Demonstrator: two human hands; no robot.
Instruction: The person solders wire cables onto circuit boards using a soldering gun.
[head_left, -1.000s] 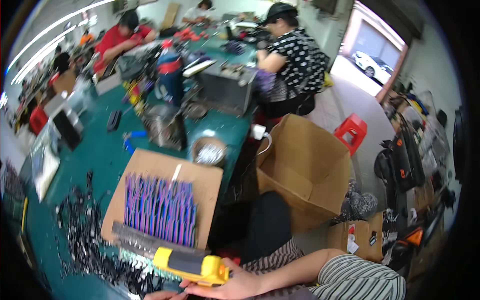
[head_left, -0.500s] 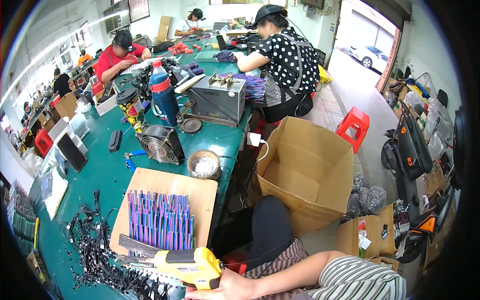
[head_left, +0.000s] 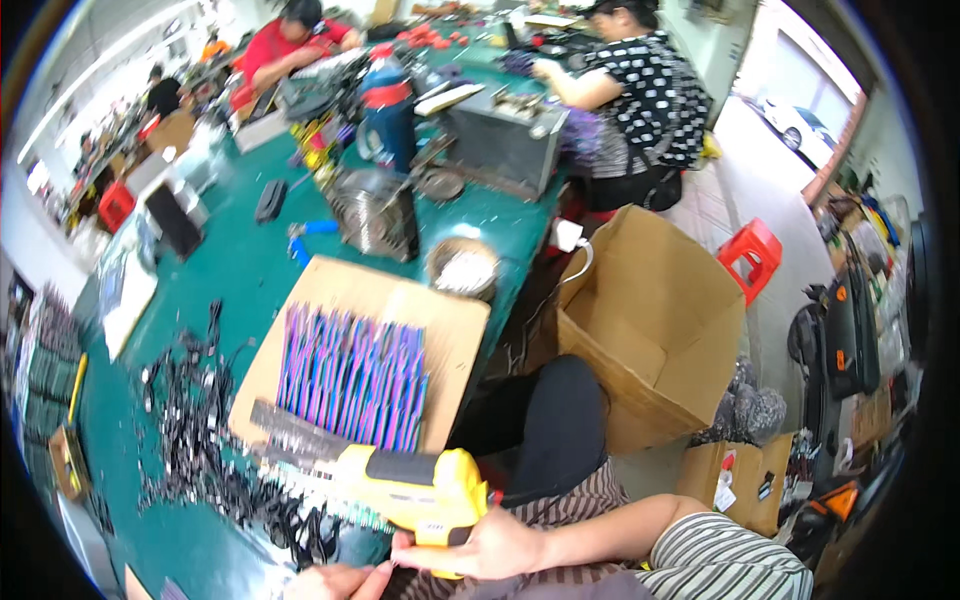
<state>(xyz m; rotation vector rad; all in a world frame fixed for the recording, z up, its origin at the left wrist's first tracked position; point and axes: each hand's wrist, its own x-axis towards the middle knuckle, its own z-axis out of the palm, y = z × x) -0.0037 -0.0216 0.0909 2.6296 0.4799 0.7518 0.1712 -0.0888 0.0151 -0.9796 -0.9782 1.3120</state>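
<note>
A yellow gun-shaped tool [head_left: 415,490] with a black top panel lies across the lower middle of the view. My right hand [head_left: 495,545] comes in from the right, closed at its handle. My left hand [head_left: 335,580] shows at the lower edge, its fingers pinched together close to my right fingertips. What is between them is too small to make out. Beyond the tool's dark front part [head_left: 300,432], a bundle of purple and blue wire-like strips [head_left: 350,375] lies on a tan board [head_left: 400,290]. Under the tool runs a blurred strip of green and white pieces [head_left: 335,500].
Black cables [head_left: 200,430] are heaped left of the board. Behind it stand a round bowl [head_left: 463,268], a fan [head_left: 375,215], a blue bottle [head_left: 387,115] and a grey metal box [head_left: 505,145]. A large open carton [head_left: 650,330] sits right of the table. Other people work farther back.
My left hand has come into view at the lower edge, beside my right fingers. The view has shifted, so the table and the tool appear farther right. My right hand stays at the tool.
</note>
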